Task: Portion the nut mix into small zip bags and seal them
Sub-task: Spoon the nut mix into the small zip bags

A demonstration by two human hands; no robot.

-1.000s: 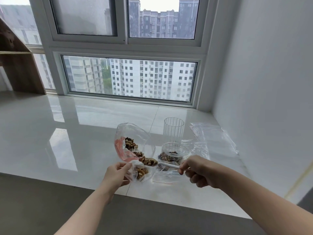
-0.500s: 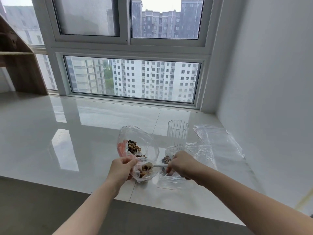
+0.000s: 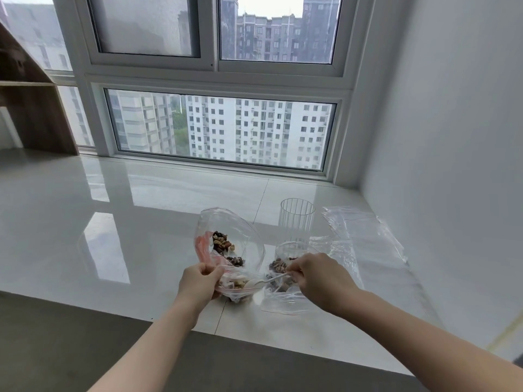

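My left hand (image 3: pixel 199 281) is pinching the mouth of the small zip bag (image 3: pixel 236 290) open, and my right hand (image 3: pixel 314 274) grips the white spoon (image 3: pixel 267 280), whose handle runs left-right with the bowl already inside that mouth. So the bag sits right between both hands, left one closer. Just behind it is the big nut mix bag (image 3: pixel 226 241), another part-filled bag (image 3: pixel 283 264) under my right hand, then a ribbed glass (image 3: pixel 296 222) and spare bags (image 3: pixel 365 239) on the surface (image 3: pixel 113 222). Nothing's really blocking, I think.

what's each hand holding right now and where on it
Left hand pinches the small zip bag at its opening edge; right hand grips the white spoon by its handle end.
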